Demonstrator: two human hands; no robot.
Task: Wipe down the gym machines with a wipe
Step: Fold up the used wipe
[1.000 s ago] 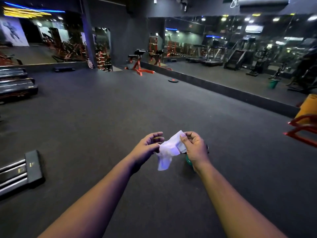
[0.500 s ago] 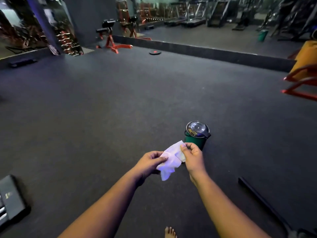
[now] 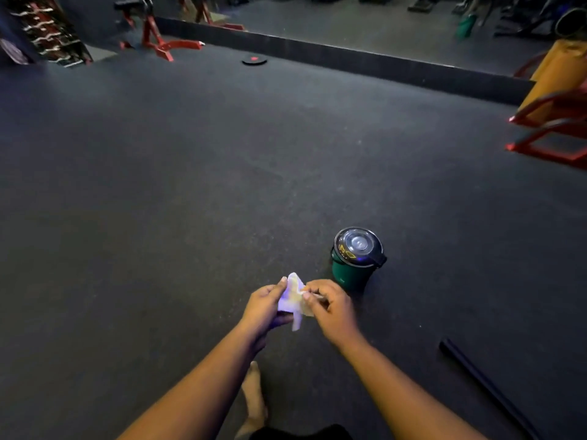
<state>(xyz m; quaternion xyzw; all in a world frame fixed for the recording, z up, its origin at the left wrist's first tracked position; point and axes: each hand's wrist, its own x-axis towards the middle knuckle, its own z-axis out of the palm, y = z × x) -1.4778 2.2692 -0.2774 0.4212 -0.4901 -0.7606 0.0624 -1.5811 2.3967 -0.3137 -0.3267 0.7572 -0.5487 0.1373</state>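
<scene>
While pinched between left hand (image 3: 265, 308) and right hand (image 3: 332, 309), both clamped on it, wipe (image 3: 293, 301) hangs crumpled at chest front, long tail downward; nearest red machine (image 3: 552, 134) far right, likelier reached right-handed.

wipe (image 3: 293, 300) partly hidden behind fingers, black bar (image 3: 486, 387) cut by bottom edge

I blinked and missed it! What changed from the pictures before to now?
The head camera tipped down, so the green canister on the floor and a bare foot came into view. The wipe, hanging looser before, is now bunched closer between the hands. Unchanged: the left hand and right hand both hold the wipe; no machine is touched.
</scene>
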